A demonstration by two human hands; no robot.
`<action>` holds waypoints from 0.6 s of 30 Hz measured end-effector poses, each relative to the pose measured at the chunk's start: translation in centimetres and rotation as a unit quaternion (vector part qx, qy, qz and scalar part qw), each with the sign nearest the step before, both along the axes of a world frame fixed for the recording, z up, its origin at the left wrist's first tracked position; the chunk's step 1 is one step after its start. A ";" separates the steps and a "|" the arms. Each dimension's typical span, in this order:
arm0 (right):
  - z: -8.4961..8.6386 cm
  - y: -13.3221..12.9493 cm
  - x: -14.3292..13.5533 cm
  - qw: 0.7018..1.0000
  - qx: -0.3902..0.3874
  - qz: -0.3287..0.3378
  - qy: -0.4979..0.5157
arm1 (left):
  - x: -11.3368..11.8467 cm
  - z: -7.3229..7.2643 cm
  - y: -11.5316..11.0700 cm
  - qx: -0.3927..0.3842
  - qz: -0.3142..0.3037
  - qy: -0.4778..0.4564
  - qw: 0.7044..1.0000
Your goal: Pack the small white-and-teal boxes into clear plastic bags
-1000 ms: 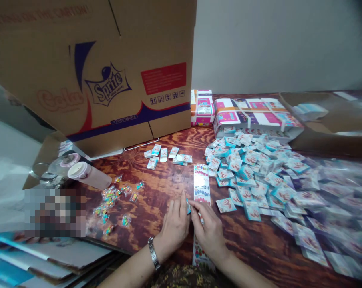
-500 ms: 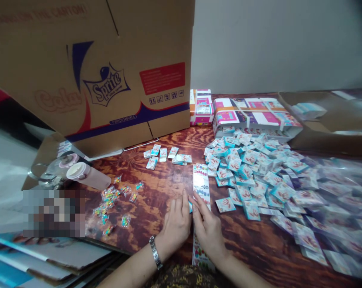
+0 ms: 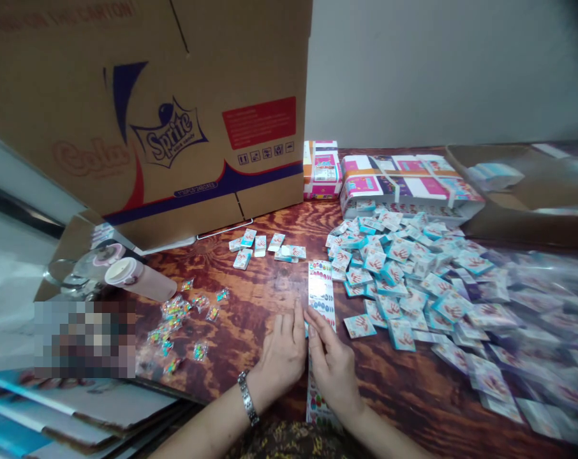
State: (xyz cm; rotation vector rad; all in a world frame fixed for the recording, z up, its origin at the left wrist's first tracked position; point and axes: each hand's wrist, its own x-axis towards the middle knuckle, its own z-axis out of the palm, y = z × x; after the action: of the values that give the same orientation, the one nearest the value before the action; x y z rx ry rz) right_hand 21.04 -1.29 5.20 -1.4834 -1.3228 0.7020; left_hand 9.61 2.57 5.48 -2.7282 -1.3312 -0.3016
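Observation:
My left hand (image 3: 284, 350) and my right hand (image 3: 334, 363) meet over the table, fingertips together. Between them a sliver of a small blue-and-white box (image 3: 307, 330) shows; the fingers hide most of it, and both hands are closed on it. Under my right hand lies a long white strip (image 3: 321, 287) printed with rows of coloured ovals. Beyond my hands sits a small group of boxes (image 3: 242, 258) with hand prints on them. Left of them, small clear packets (image 3: 177, 308) of coloured bits lie scattered.
A big heap of small boxes (image 3: 399, 274) spreads to the right. A large brown carton (image 3: 212, 83) stands at the back left, near a bottle (image 3: 150, 284). Wrapped packages (image 3: 408, 182) and an open carton (image 3: 504, 220) line the back right. Cardboard sheets (image 3: 97, 408) lean at the lower left.
Both hands stay in nearly the same place, with fingers shifted slightly. Less of the blue box shows between them now.

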 end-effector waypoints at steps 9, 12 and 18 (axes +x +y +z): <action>0.6 -0.3 0.0 0.999 0.006 0.039 0.012 | -0.1 0.4 0.1 -0.051 -0.016 -0.126 0.991; 1.1 -0.3 0.3 0.998 0.026 0.045 -0.039 | -0.2 0.2 -0.3 -0.056 -0.041 -0.165 0.984; 1.3 -0.8 0.5 0.974 0.119 0.108 -0.157 | -0.5 -0.4 -1.1 -0.062 -0.045 -0.196 0.978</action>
State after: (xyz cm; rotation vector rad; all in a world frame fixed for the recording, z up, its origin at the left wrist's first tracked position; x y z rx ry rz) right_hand 21.50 -2.12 6.45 -1.3037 -1.7648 0.4337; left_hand 9.12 1.44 5.12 -2.9461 -1.3463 -0.8286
